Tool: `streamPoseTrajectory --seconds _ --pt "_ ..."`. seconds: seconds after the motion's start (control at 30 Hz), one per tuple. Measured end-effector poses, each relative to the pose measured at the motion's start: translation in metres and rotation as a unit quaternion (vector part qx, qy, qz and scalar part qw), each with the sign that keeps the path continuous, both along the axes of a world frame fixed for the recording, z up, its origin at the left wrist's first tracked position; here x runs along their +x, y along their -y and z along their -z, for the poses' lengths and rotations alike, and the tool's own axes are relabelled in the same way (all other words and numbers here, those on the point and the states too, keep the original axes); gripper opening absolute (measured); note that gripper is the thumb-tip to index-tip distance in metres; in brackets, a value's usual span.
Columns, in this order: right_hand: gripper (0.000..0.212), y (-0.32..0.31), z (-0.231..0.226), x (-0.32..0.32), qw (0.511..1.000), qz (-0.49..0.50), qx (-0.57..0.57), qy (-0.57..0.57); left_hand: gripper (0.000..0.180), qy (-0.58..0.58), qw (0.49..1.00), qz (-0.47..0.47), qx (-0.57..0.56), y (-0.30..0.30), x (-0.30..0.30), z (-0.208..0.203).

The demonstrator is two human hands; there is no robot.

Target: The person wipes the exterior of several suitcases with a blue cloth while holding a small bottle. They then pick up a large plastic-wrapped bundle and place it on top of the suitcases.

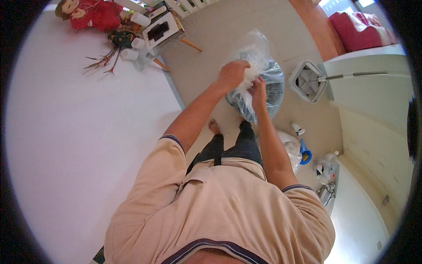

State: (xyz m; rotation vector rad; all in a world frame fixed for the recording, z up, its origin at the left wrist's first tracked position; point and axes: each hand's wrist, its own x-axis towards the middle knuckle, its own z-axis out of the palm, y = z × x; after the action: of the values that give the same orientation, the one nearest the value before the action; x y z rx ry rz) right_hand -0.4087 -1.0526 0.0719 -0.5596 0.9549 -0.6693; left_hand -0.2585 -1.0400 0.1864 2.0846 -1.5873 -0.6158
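Observation:
A large clear plastic bag [274,83] stands on the floor in front of my feet, with something dark and rounded inside. Its loose upper part fans out above my hands and is gathered into a bunched neck between them. My left hand [233,75] is closed round the plastic from the left side. Slightly nearer and to the right, my right hand [258,92] has its fingers closed on the same gathered neck. I cannot make out what exactly the dark contents are.
A white bucket [303,97] with a long handle [356,75] stands to the right. Nearer lie a white bottle [297,129], a blue funnel-shaped object [304,152] and plastic bags [288,145]. A white surface [88,145] fills the left; beyond it stands a small table [151,39].

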Motion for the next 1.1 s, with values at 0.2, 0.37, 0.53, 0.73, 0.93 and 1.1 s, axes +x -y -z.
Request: streamPoseTrajectory --seconds 0.2,0.37,0.53,0.73,0.93,1.1 --pt "0.044 0.046 0.026 0.023 0.968 -0.119 -0.150 -0.165 0.028 0.087 0.995 0.007 0.056 0.008 0.018 0.023" --pt "0.035 0.060 0.008 0.016 0.993 -0.043 -0.077 -0.076 0.036 0.072 0.990 -0.073 0.102 0.023 0.008 0.014" --pt "0.031 0.069 0.027 0.001 0.999 -0.037 -0.009 -0.029 0.026 0.163 0.961 -0.091 -0.203 0.033 -0.004 -0.002" --pt "0.033 0.073 0.093 -0.019 0.917 -0.179 -0.325 -0.148 0.040 -0.063 0.975 -0.211 -0.008 0.029 0.017 0.011" --pt "0.038 0.076 0.088 -0.041 0.813 -0.211 -0.492 -0.228 0.064 -0.097 0.973 -0.051 0.203 0.027 -0.021 0.051" --pt "0.049 0.065 0.053 -0.044 0.937 -0.220 -0.243 -0.120 0.047 -0.057 0.973 -0.065 0.213 0.015 -0.029 0.083"
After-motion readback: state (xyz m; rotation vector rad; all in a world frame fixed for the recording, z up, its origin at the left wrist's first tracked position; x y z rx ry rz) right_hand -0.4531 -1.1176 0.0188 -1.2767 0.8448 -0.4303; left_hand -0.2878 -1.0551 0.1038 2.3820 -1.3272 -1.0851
